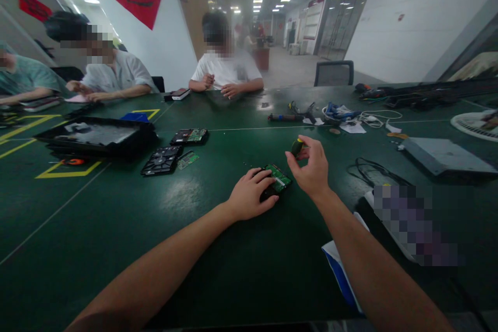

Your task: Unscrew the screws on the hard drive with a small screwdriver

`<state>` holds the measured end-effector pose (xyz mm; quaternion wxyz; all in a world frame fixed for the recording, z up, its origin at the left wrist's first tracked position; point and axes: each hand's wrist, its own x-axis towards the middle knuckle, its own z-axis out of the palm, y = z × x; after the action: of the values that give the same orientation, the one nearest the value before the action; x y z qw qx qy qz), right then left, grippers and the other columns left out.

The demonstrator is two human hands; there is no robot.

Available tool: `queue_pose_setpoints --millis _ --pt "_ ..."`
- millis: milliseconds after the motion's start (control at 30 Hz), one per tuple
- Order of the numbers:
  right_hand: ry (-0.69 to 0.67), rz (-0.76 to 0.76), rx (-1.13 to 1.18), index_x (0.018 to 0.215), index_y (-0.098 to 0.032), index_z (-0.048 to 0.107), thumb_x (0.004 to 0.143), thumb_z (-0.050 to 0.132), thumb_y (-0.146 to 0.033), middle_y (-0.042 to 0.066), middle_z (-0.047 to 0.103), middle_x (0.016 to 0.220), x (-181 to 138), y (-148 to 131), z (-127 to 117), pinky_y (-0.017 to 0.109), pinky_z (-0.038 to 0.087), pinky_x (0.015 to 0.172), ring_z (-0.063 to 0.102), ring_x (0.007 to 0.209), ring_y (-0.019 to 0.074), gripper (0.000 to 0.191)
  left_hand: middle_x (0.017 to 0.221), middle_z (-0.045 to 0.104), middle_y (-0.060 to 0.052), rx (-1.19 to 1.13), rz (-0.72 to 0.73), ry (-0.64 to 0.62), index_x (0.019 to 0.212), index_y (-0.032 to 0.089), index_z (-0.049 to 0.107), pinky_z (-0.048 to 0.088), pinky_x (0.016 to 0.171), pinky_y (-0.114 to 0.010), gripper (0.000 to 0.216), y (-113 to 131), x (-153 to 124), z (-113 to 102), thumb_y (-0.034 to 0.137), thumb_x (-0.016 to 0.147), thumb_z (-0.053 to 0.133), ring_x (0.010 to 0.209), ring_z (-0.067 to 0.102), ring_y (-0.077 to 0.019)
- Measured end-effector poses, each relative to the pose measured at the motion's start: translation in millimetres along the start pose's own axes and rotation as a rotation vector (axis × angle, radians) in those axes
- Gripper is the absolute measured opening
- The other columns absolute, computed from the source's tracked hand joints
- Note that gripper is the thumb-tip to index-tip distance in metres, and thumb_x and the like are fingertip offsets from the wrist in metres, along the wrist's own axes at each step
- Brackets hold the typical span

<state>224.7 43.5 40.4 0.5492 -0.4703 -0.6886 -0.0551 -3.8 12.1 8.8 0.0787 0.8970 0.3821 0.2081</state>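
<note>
My left hand [252, 194] is closed over a hard drive [280, 178], which lies on the green table with its circuit board facing up. The fingers hide the drive's left part. Just above and right of the drive, my right hand [310, 166] pinches the dark green and yellow handle of a screwdriver [297, 146] between thumb and fingers. I cannot make out its shaft. To the left lie another hard drive [190, 136] with its board up, a black drive-like part [161, 160] and a loose green circuit board [188, 160].
A black plastic housing [97, 137] stands on the left, with an orange-handled tool [73, 162] by it. Cables [342, 113] lie at the back right. A grey metal box [447, 155] and a blue-white packet [340, 275] are on the right. Several people sit opposite.
</note>
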Motion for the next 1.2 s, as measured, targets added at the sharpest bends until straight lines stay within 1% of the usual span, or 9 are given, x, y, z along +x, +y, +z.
queue_pose_setpoints --millis 300,467,600,700,800,867,967,1100,1200 --pt "0.162 0.094 -0.048 0.138 -0.023 0.055 0.09 0.068 -0.032 0.012 0.064 0.122 4.3 10.1 -8.2 0.047 0.064 0.078 0.068 0.084 0.0235 0.051 0.156 0.056 -0.009 0.037 -0.05 -0.032 0.142 0.027 0.063 0.046 0.116 -0.062 0.053 5.6 1.8 -1.8 0.056 0.097 0.064 0.146 0.044 -0.0402" --pt "0.021 0.614 0.305 0.129 -0.026 0.059 0.087 0.064 -0.031 0.004 0.067 0.109 1.1 30.2 0.9 0.034 0.064 0.061 0.071 0.069 0.0161 0.043 0.159 0.052 -0.011 0.044 -0.131 -0.037 0.146 0.028 0.059 0.046 0.114 -0.067 0.055 16.2 0.3 0.6 0.058 0.1 0.06 0.149 0.039 -0.0431" --pt "-0.065 1.024 0.48 0.11 -0.023 0.06 0.076 0.069 -0.025 -0.003 0.064 0.085 -4.7 53.0 9.5 0.021 0.05 0.044 0.062 0.054 0.0106 0.035 0.158 0.051 -0.012 -0.026 -0.119 -0.029 0.141 0.026 0.063 0.044 0.118 -0.063 0.055 17.2 1.8 -4.7 0.062 0.099 0.061 0.148 0.043 -0.0407" --pt "-0.1 1.09 0.476 0.1 -0.022 0.06 0.074 0.067 -0.021 -0.002 0.062 0.078 -10.2 65.4 11.3 0.018 0.041 0.038 0.058 0.05 0.0096 0.027 0.151 0.057 -0.013 -0.139 -0.121 0.003 0.133 0.023 0.068 0.05 0.115 -0.049 0.046 -0.6 7.4 -14.1 0.057 0.104 0.056 0.14 0.054 -0.0325" --pt "-0.131 1.115 0.463 0.097 -0.021 0.061 0.073 0.067 -0.021 -0.001 0.064 0.078 -14.5 69.8 11.8 0.018 0.04 0.038 0.057 0.049 0.0098 0.025 0.125 0.07 -0.009 -0.135 -0.237 0.097 0.123 0.023 0.072 0.055 0.106 -0.04 0.03 -39.0 11.2 -22.6 0.038 0.107 0.052 0.117 0.067 -0.0244" --pt "-0.147 1.108 0.454 0.098 -0.021 0.062 0.073 0.068 -0.021 -0.001 0.065 0.079 -15.9 69.7 12.5 0.019 0.04 0.037 0.057 0.05 0.01 0.026 0.12 0.07 -0.011 -0.067 -0.369 0.189 0.122 0.02 0.073 0.054 0.106 -0.042 0.028 -68.2 9.8 -24.5 0.028 0.106 0.051 0.114 0.067 -0.0255" --pt "-0.173 1.093 0.443 0.099 -0.021 0.064 0.073 0.069 -0.023 0.0 0.066 0.08 -16.6 68.4 14.0 0.019 0.04 0.037 0.057 0.051 0.0105 0.027 0.117 0.068 -0.013 -0.048 -0.413 0.182 0.123 0.018 0.074 0.055 0.103 -0.045 0.028 -100.1 5.6 -19.7 0.025 0.102 0.058 0.11 0.067 -0.0279" --pt "-0.178 1.085 0.425 0.1 -0.022 0.064 0.073 0.068 -0.022 -0.002 0.064 0.076 -16.7 67.7 15.0 0.019 0.038 0.037 0.056 0.05 0.0106 0.027 0.116 0.069 -0.009 -0.057 -0.386 0.12 0.118 0.022 0.077 0.052 0.106 -0.041 0.024 -112.1 9.3 -7.4 0.023 0.098 0.065 0.114 0.065 -0.0263" --pt "-0.17 1.08 0.414 0.101 -0.022 0.064 0.073 0.068 -0.023 -0.002 0.064 0.076 -17.4 66.9 14.7 0.019 0.039 0.037 0.057 0.051 0.0111 0.028 0.12 0.068 -0.009 -0.069 -0.389 0.098 0.126 0.023 0.074 0.055 0.097 -0.038 0.029 -112.4 17.7 -4.9 0.024 0.098 0.066 0.101 0.067 -0.0228"
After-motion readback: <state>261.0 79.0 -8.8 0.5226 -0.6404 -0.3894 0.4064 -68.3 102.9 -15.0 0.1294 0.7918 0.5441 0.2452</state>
